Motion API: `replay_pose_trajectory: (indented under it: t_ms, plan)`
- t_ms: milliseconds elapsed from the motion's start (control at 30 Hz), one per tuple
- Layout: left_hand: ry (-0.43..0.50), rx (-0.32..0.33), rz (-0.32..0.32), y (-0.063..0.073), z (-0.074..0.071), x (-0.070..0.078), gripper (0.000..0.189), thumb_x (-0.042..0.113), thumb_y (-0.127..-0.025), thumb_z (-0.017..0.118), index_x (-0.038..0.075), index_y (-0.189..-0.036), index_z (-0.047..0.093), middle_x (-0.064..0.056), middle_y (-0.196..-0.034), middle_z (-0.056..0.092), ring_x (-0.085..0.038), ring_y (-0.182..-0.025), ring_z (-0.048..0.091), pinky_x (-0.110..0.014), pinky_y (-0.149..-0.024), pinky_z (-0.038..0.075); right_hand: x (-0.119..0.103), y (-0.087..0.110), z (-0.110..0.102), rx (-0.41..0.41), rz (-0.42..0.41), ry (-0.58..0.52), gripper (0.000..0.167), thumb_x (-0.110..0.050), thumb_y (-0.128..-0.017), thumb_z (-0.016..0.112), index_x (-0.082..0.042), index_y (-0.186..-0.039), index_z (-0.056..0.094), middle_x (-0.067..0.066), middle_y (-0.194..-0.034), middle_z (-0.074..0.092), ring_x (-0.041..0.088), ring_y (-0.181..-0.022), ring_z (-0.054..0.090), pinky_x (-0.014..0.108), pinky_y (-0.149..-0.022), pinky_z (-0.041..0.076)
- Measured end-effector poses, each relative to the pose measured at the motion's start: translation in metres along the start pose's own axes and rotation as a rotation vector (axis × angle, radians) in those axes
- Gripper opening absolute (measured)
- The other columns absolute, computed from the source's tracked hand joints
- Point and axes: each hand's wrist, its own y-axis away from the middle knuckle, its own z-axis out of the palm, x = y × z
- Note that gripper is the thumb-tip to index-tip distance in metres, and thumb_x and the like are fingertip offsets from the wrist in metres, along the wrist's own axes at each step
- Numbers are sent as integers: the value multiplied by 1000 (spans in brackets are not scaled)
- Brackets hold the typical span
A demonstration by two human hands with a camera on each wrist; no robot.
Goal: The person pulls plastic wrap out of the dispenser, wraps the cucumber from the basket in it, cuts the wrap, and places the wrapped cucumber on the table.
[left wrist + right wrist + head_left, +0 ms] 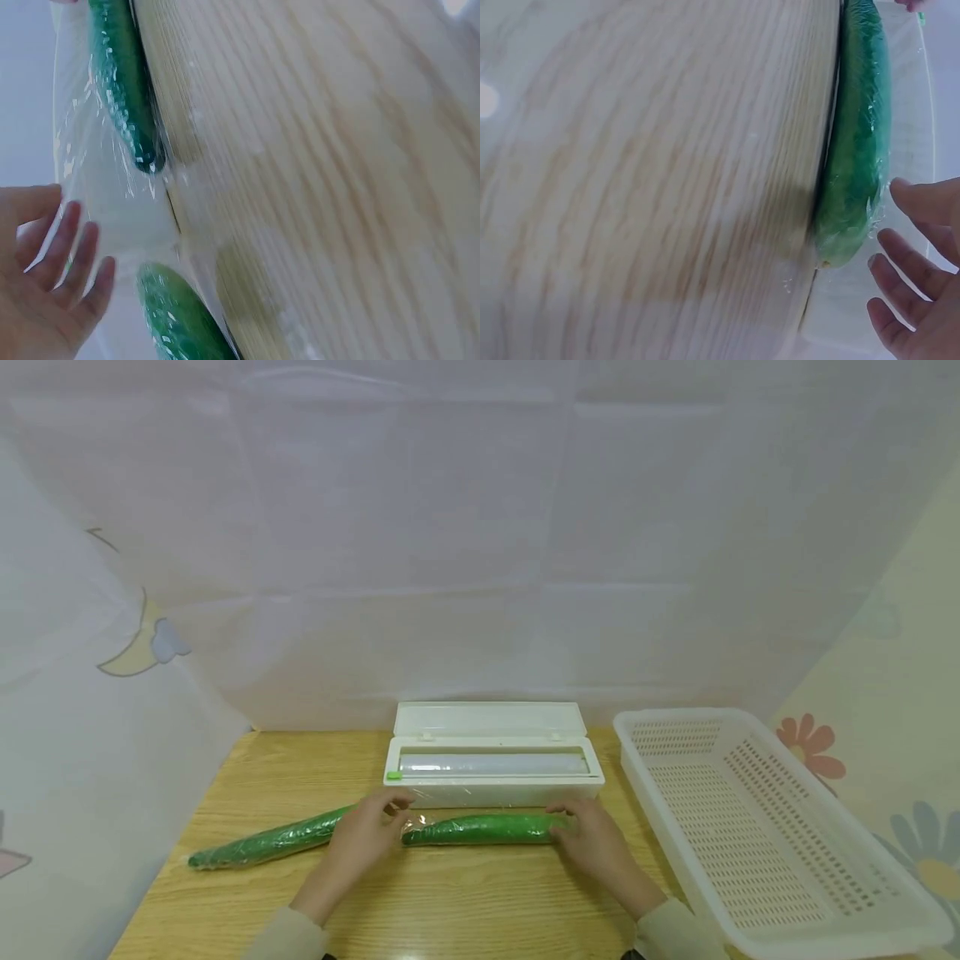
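A green cucumber lies on the table in front of a white cling film box, with clear, shiny film over it. My left hand is by its left end, fingers loosely spread in the left wrist view and nothing between them. At the other end is my right hand; in the right wrist view its relaxed fingers reach beside the cucumber's tip. A second cucumber, wrapped in film, lies to the left, its right end partly hidden behind my left hand.
The film box has its lid raised, a roll of film inside and a green slider at its left front. A white perforated basket stands on the right. White cloth hangs behind the wooden table.
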Motion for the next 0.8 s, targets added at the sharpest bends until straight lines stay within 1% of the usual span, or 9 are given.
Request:
replay_pose_trajectory:
  t_ms: [100,167,267,367,433,500,567,633,800]
  plan:
    - [14,99,-9,0,-6,-4,18,15,-92,72,17,-111,71,3,-102,68,-16,-92,64,-34,-73,54,-4,1,0,15,-14,-15,23,-7,-83,79,-16,-102,72,1,-107,69,24,-101,62,48,-89,52]
    - [39,154,-1,-1,-9,-6,20,15,-91,73,15,-111,71,0,-104,67,-19,-93,63,-36,-74,54,-7,1,1,23,-27,-24,22,-6,-82,79,-16,-100,72,-2,-102,69,21,-98,62,47,-87,52]
    - [72,195,23,-7,-14,-11,29,15,-90,75,10,-117,68,-8,-113,64,-28,-99,61,-43,-78,54,-13,1,2,35,-56,-31,19,-5,-82,79,-15,-97,73,-4,-97,69,19,-94,62,44,-85,53]
    - [87,169,28,-15,-17,-17,45,19,-90,75,7,-131,59,-17,-130,56,-38,-117,54,-55,-94,49,-20,1,3,49,-93,-27,19,-4,-81,79,-15,-96,74,-5,-94,69,17,-92,62,41,-83,54]
    - [88,125,16,-20,-16,-21,57,25,-91,74,7,-140,51,-19,-143,48,-42,-129,45,-60,-103,40,-24,1,4,58,-116,-27,19,-3,-81,80,-15,-95,74,-6,-94,69,16,-91,63,40,-82,54]
    - [84,79,6,-26,-15,-26,66,30,-92,73,8,-147,44,-18,-150,41,-42,-138,36,-61,-109,31,-29,0,5,61,-140,-46,20,-2,-81,80,-15,-95,74,-6,-94,69,16,-91,64,40,-82,55]
    - [85,45,11,-30,-13,-29,72,34,-91,72,8,-150,39,-17,-154,37,-41,-140,32,-60,-111,27,-35,-2,6,63,-175,-60,20,-1,-81,79,-14,-95,73,-5,-94,69,17,-90,64,41,-82,55]
    - [86,31,21,-34,-11,-32,75,36,-91,72,10,-152,37,-16,-155,35,-41,-141,31,-59,-113,26,-43,-4,7,53,-215,-76,19,-1,-82,78,-12,-97,74,-3,-95,70,18,-91,64,42,-83,55]
    - [88,2,39,-37,-10,-36,75,36,-91,72,11,-152,38,-14,-157,33,-41,-142,30,-60,-112,25,-62,-12,11,8,-294,-89,16,-2,-86,76,-11,-99,74,-3,-96,69,16,-91,63,42,-82,55]
